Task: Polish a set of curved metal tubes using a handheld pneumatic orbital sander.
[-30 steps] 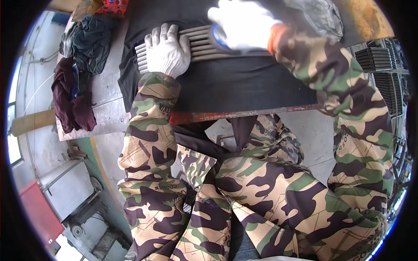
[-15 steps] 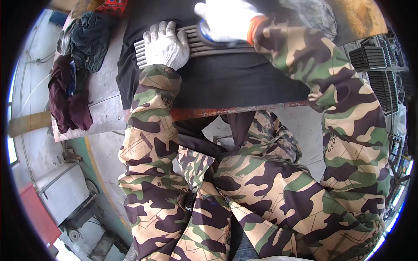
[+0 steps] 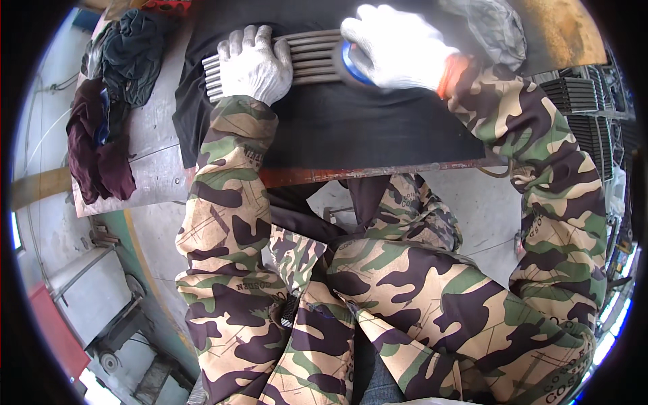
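Observation:
A row of several grey metal rods (image 3: 307, 59) lies side by side on a black mat (image 3: 364, 131) on the workbench. My left hand (image 3: 254, 64), in a white knit glove, presses flat on the left part of the rods. My right hand (image 3: 395, 47), also gloved in white, grips a round tool with a blue rim (image 3: 351, 64) held against the right end of the rods. Both sleeves are camouflage cloth. The rods' right ends are hidden under the tool and my right hand.
Dark red and dark green cloths (image 3: 101, 135) lie piled on the grey bench top at the left. A grey crumpled bag (image 3: 493, 30) sits at the back right. Black ribbed metal parts (image 3: 587, 101) are stacked at the right. My camouflage-clad legs fill the lower middle.
My right hand with the tool has shifted left along the rods and then back a little right. My left hand has stayed pressed on the rods.

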`<move>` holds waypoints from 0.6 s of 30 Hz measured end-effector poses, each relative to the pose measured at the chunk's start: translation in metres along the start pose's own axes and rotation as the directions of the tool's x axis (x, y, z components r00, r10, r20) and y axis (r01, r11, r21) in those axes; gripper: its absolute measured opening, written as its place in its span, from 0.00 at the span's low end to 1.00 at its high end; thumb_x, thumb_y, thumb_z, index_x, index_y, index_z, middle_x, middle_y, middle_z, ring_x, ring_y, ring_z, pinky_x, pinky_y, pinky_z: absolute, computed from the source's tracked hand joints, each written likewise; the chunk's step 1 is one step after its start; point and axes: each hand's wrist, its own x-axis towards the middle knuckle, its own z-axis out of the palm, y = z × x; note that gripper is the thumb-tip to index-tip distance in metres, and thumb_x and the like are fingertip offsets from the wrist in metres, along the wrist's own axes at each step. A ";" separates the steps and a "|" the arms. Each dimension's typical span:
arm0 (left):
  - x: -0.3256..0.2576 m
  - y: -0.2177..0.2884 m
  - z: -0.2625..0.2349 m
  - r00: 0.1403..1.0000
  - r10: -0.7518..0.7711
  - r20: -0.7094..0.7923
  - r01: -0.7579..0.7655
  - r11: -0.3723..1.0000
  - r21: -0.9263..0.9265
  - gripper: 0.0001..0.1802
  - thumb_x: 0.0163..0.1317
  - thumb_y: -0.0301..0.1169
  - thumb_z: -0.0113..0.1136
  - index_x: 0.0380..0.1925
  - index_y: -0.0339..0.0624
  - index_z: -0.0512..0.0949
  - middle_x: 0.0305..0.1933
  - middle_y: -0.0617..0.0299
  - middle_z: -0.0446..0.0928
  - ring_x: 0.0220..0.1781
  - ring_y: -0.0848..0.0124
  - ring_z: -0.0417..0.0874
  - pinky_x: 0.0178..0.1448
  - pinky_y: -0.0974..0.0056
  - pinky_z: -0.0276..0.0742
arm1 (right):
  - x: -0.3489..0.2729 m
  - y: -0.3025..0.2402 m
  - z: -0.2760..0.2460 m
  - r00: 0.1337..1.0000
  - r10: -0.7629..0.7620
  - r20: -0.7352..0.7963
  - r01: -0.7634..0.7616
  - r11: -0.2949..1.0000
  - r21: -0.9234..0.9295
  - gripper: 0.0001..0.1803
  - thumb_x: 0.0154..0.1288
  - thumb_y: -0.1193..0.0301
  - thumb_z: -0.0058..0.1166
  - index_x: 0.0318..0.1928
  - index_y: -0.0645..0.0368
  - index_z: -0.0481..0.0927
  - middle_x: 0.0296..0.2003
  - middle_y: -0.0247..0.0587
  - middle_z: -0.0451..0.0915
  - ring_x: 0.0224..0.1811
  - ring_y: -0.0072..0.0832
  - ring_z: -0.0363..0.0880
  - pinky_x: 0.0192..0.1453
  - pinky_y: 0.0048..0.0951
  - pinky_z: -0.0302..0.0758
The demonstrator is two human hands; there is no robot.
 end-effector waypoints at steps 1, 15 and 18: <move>0.001 0.000 0.000 1.000 0.018 -0.026 -0.017 1.000 0.017 0.18 0.68 0.40 0.60 0.47 0.38 0.86 0.46 0.52 0.85 0.52 0.51 0.83 0.61 0.46 0.73 | -0.004 0.002 0.001 0.999 -0.012 -0.037 0.013 1.000 0.011 0.14 0.68 0.59 0.58 0.42 0.58 0.80 0.38 0.54 0.82 0.42 0.54 0.85 0.43 0.56 0.83; -0.003 -0.013 0.001 0.998 -0.022 0.065 0.023 1.000 -0.006 0.17 0.71 0.39 0.56 0.47 0.40 0.84 0.47 0.51 0.85 0.54 0.48 0.83 0.63 0.42 0.74 | -0.026 0.015 -0.012 1.000 -0.007 0.001 0.007 1.000 -0.021 0.14 0.68 0.59 0.59 0.44 0.57 0.80 0.40 0.53 0.81 0.43 0.51 0.85 0.45 0.52 0.84; 0.003 -0.016 0.004 0.993 0.116 0.035 -0.117 0.992 0.041 0.14 0.69 0.38 0.56 0.43 0.40 0.84 0.47 0.51 0.85 0.53 0.47 0.83 0.61 0.41 0.75 | -0.022 0.023 -0.002 1.000 -0.006 -0.012 0.005 0.999 -0.041 0.14 0.68 0.59 0.59 0.42 0.57 0.80 0.37 0.53 0.80 0.41 0.51 0.85 0.43 0.53 0.83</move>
